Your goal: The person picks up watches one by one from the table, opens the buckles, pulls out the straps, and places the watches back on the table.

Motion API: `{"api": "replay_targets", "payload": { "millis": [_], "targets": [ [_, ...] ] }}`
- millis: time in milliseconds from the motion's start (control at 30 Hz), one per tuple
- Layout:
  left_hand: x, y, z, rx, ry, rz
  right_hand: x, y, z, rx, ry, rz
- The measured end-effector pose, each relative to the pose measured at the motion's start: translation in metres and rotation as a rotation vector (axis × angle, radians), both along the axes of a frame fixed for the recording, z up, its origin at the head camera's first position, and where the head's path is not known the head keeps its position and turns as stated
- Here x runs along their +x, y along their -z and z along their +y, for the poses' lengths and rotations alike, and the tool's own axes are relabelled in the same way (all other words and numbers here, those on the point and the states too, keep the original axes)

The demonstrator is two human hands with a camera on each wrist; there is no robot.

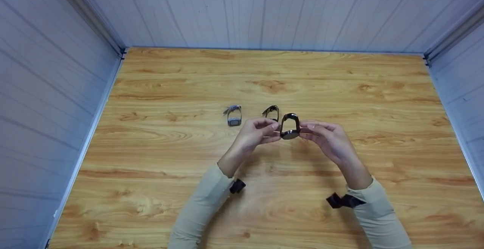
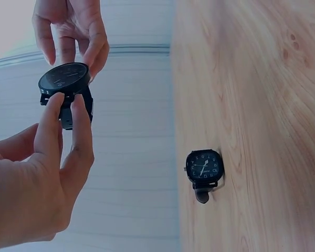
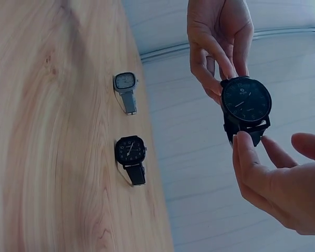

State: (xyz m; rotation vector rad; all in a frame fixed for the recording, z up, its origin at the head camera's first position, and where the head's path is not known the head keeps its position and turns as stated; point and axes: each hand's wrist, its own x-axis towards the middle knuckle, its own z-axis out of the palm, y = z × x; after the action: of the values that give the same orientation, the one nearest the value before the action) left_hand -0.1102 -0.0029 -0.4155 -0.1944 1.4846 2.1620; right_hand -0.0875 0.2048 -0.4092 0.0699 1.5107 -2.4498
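Observation:
A black round-faced wristwatch point(image 1: 290, 135) is held up above the table between both hands, its strap forming a loop. My left hand point(image 1: 251, 133) pinches it from the left side. From the other side my right hand point(image 1: 329, 139) holds it by the fingertips. In the right wrist view the dark dial point(image 3: 247, 100) faces the camera, with right fingertips on the strap just below it. Behind the left hand, a second black watch point(image 1: 272, 110) with a squarish face stands on the table. Left of that stands a grey square watch point(image 1: 234, 121).
The wood-grain table point(image 1: 170, 158) spreads around the hands. White panel walls close it in at the back point(image 1: 242, 14), the left point(image 1: 45, 90) and the right point(image 1: 461, 90). A black device point(image 1: 237, 186) is worn at the left wrist, another point(image 1: 342, 200) at the right.

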Motion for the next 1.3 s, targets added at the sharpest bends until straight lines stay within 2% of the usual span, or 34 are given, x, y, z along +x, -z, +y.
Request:
{"api": "replay_targets", "payload": {
  "millis": [433, 967, 1233, 1300],
  "targets": [
    [0.004, 0.000, -0.002, -0.048, -0.001, 0.047, 0.002, 0.000, -0.006, 0.094, 0.004, 0.062],
    [0.012, -0.003, 0.001, -0.148, 0.019, 0.215, 0.004, 0.002, -0.011, 0.129, 0.058, 0.076],
    [0.013, -0.005, 0.001, -0.176, 0.035, 0.230, 0.004, 0.003, -0.009, 0.194, 0.010, 0.140],
    [0.013, -0.006, 0.000, -0.197, 0.044, 0.252, 0.004, 0.004, -0.008, 0.209, -0.006, 0.150]
  ]
}}
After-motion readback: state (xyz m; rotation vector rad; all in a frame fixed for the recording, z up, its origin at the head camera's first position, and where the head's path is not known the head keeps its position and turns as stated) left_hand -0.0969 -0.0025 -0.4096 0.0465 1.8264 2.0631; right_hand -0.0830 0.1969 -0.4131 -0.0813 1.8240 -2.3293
